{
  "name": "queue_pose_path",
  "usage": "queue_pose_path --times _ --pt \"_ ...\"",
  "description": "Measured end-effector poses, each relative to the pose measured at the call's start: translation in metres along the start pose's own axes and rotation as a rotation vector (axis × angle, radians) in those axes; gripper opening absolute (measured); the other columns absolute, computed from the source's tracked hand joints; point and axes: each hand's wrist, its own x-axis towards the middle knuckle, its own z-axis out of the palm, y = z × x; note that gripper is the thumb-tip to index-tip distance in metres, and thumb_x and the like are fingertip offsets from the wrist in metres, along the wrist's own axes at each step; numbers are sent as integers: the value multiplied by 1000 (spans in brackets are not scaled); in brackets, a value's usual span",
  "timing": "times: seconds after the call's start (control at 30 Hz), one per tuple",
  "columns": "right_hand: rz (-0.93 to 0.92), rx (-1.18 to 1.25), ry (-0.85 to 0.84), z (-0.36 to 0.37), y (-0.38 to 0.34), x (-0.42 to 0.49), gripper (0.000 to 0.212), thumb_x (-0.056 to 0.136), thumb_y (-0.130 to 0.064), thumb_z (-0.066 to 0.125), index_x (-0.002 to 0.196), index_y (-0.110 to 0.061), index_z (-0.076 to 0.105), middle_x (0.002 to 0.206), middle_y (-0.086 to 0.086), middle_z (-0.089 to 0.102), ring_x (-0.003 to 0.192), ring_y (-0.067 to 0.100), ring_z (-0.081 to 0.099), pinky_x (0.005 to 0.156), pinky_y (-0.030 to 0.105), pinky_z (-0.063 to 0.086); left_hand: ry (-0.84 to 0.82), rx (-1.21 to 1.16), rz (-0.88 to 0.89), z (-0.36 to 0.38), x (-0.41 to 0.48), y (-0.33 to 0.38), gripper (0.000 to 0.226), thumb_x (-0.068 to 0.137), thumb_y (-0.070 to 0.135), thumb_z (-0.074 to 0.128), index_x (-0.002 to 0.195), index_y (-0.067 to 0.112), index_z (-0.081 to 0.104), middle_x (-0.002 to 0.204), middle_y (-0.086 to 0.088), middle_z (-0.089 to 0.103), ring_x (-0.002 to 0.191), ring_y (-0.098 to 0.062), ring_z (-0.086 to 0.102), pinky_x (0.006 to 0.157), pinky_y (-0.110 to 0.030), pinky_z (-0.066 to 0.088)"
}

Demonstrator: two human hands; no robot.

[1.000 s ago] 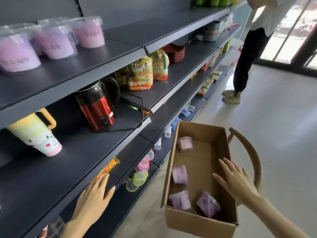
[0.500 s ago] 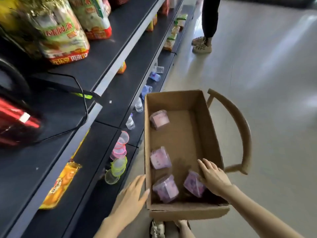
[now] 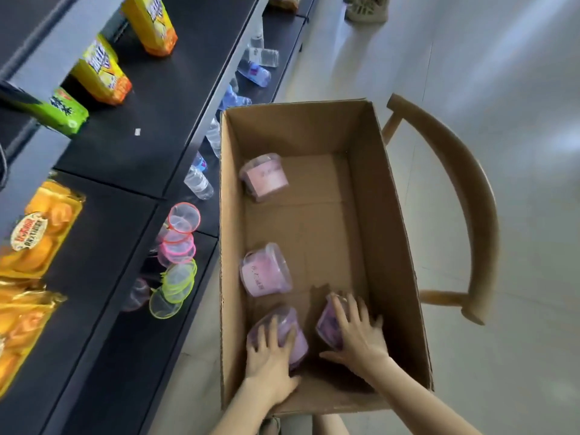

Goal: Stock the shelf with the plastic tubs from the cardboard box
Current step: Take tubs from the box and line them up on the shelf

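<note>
Fingers of the left hand (image 3: 270, 356), spread and curved, clasp the purple tub (image 3: 284, 331) beneath them, the right hand (image 3: 357, 335) likewise grips a second tub (image 3: 328, 323), both forearms slanting down into the cardboard box (image 3: 392, 215), a pink tub (image 3: 266, 274) lying just beyond the left fingertips

Shop aisle. Left of my cardboard box (image 3: 298, 130): dark tiered shelving (image 3: 163, 98) stocked with packaged snacks (image 3: 100, 72), small water bottles (image 3: 198, 183), colour-rimmed plastic ware (image 3: 183, 218).

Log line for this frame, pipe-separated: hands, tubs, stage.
left hand grips near-left tub | right hand grips near-right tub | middle tub, far tub untouched in cardboard box | stage: grasping inside box
</note>
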Motion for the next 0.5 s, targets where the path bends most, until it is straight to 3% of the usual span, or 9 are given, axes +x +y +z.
queue_pose_path --times 0.07,0.1,0.13,0.17,0.2,0.23,0.3,0.33,0.5 --pt "-21 -32 55 -3 -7 7 130 44 -61 80 147 -13 16 144 22 33 127 40 40 90 62 39 70 53 -43 2 3 7 96 85 50 54 146 25 -16 152 -15 -25 142 -36 -9 113 -51 6" --pt "-26 -53 64 -2 -8 11 136 21 -56 86 138 -7 38 125 24 53 106 40 56 72 59 49 103 62 -65 2 5 10 97 85 48 54 146 24 -18 152 -15 -23 142 -36 -5 112 -51 6" --pt "-28 -29 113 0 -9 14 134 2 -49 86 124 -4 53 105 21 62 86 37 62 58 52 52 135 57 -88 0 6 11 97 85 47 55 146 24 -17 154 -15 -17 142 -35 1 112 -50 8" --pt "-25 7 160 -1 -10 17 129 -4 -44 84 116 -3 59 95 18 63 77 34 62 53 47 51 162 40 -109 -2 9 11 97 85 47 56 147 23 -14 155 -15 -8 141 -33 10 111 -47 13" --pt "-28 -2 156 -7 -12 18 125 2 -45 85 116 -2 58 96 18 60 80 34 61 56 46 52 188 15 -132 -6 11 11 96 83 47 58 148 23 -9 154 -16 1 137 -31 20 109 -43 20" --pt "-18 2 112 -17 -12 19 122 19 -48 87 125 -1 50 107 18 56 93 35 59 68 47 51 219 -12 -156 -11 13 10 95 81 48 60 148 22 -2 152 -16 9 131 -29 29 104 -39 26" --pt "17 -18 150 -27 -10 22 106 62 -48 76 143 -6 22 134 16 37 122 33 41 93 45 42 264 -37 -195 -21 14 10 93 78 49 61 147 20 7 148 -15 16 124 -26 36 97 -35 32" --pt "34 -3 142 -31 -6 23 100 71 -45 71 145 -8 13 139 14 30 127 32 34 97 42 39 263 -38 -212 -23 13 11 93 77 51 61 147 18 9 148 -16 15 124 -27 35 97 -36 32" --pt "31 125 226 -51 9 21 96 72 -48 71 142 -15 13 138 10 28 125 29 34 92 38 44 218 -127 -345 -24 21 14 102 73 66 56 145 11 10 153 -17 3 133 -30 26 106 -43 25"
